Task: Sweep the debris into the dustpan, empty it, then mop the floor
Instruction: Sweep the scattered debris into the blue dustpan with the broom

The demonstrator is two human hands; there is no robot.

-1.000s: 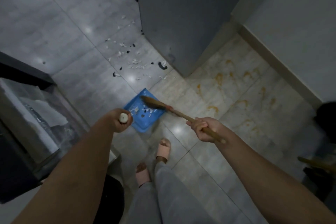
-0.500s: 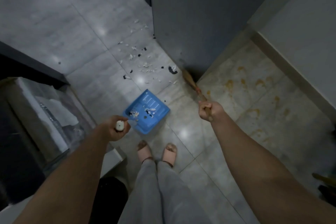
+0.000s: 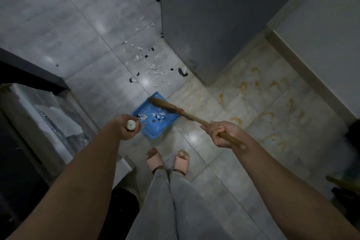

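Note:
A blue dustpan (image 3: 155, 130) rests on the grey tiled floor just ahead of my feet, with white and dark scraps inside it. My left hand (image 3: 129, 129) is shut on the dustpan's upright handle, whose white end cap shows at the top of my fist. My right hand (image 3: 222, 134) grips the wooden handle of a broom. The broom head (image 3: 162, 104) lies across the pan's far right edge. More white and black debris (image 3: 153, 68) is scattered on the floor beyond the pan, toward the grey door.
A dark grey door or cabinet panel (image 3: 210, 21) stands ahead. Orange-brown stains (image 3: 259, 87) mark the pale tiles at right. A bin lined with clear plastic (image 3: 48, 121) stands at my left. My sandalled feet (image 3: 167, 159) are just behind the pan.
The broom head swung from the base of the grey door back to the dustpan's edge. My right hand moved down and right. My left hand stayed on the dustpan handle.

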